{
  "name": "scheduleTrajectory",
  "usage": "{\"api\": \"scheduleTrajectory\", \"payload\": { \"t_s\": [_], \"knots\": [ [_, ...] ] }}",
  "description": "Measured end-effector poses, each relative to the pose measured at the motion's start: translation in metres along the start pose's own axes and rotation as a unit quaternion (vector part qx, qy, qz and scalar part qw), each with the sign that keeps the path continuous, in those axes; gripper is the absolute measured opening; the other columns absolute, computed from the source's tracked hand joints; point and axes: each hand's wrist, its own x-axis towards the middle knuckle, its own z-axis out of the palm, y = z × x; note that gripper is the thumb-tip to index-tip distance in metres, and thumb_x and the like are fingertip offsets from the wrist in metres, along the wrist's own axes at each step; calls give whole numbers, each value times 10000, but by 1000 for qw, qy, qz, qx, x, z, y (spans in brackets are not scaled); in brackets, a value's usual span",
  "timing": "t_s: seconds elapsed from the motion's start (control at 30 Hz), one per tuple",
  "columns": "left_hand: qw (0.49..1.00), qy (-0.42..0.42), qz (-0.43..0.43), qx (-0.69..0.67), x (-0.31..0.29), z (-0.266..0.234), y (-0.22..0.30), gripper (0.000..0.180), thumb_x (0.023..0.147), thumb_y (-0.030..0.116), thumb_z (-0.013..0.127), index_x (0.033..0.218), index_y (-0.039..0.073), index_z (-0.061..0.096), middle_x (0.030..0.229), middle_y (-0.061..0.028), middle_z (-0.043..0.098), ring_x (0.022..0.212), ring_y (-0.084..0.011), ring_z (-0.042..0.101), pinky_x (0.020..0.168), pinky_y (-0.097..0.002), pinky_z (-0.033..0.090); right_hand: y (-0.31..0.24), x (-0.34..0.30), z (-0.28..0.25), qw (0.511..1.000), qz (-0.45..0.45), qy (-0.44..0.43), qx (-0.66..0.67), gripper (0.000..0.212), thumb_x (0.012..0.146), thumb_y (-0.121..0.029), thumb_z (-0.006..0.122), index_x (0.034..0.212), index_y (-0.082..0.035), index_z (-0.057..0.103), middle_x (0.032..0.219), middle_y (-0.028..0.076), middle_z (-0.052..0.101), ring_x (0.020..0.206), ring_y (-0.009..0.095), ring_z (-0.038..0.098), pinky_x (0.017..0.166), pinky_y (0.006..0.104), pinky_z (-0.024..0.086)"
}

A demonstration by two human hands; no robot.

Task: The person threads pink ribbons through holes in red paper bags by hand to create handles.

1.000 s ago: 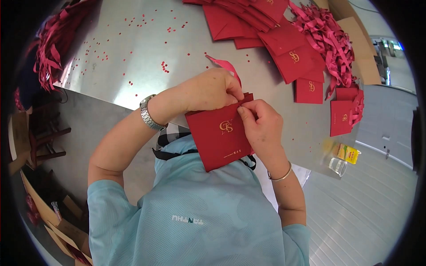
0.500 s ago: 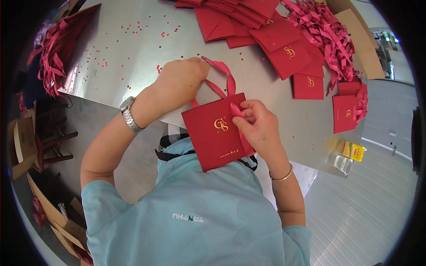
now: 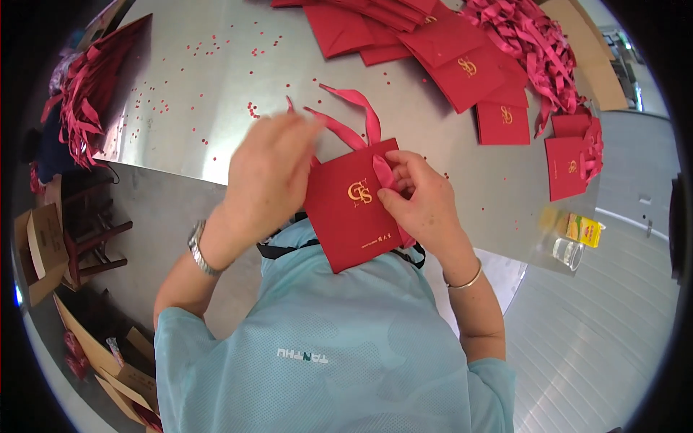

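A small red paper gift bag (image 3: 351,227) with gold print rests tilted against my front at the table's edge. My right hand (image 3: 426,206) grips its right side, thumb on the front beside a folded pink ribbon (image 3: 382,171) that hangs over the face. More pink ribbon (image 3: 367,115) rises from the bag's top edge, its loose ends pointing away over the table. My left hand (image 3: 267,177), blurred by motion, is beside the bag's upper left corner. Whether its fingers pinch any ribbon cannot be made out.
Flat red bags (image 3: 462,72) pile up at the far right, beside a heap of pink ribbons (image 3: 530,50). Ribboned bags (image 3: 90,94) stand at the far left. Small red dots lie scattered on the metal table (image 3: 195,79). A glass (image 3: 568,252) and a yellow packet (image 3: 583,230) sit at the right edge.
My left hand has dropped back toward me from the ribbon's far end, leaving that end free. My right hand keeps its grip on the bag's side.
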Motion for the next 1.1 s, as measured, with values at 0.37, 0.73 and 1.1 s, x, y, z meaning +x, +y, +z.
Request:
{"api": "scheduleTrajectory", "payload": {
  "t_s": [0.37, 0.73, 1.1],
  "knots": [
    [973, -129, -167, -91, -23, 11, -1, 194, 808, 45, 691, 993, -6, 665, 907, -113, 632, 807, -264, 631, 689, -341, 519, 85, -117, -15, 980, 104, -31, 166, 122, 868, 37, 606, 968, 9, 669, 917, 45, 673, 818, 109, 632, 747, 240, 497],
    [967, -125, -206, -86, -17, 16, 3, 210, 811, 18, 686, 1020, 12, 666, 921, -94, 630, 733, -212, 642, 659, -311, 522, 87, -114, 24, 956, 56, 21, 286, 393, 839, -29, 663, 1227, -17, 605, 1147, 86, 599, 987, 164, 606, 870, 285, 491],
    [973, -109, -193, -60, -21, 19, -3, 207, 775, 55, 694, 981, 72, 674, 909, -75, 622, 815, -261, 639, 694, -356, 524, 74, -136, 1, 937, 175, 68, 294, 185, 826, 23, 641, 1010, 7, 635, 811, 63, 668, 784, 129, 622, 762, 279, 494]
  ]
}}
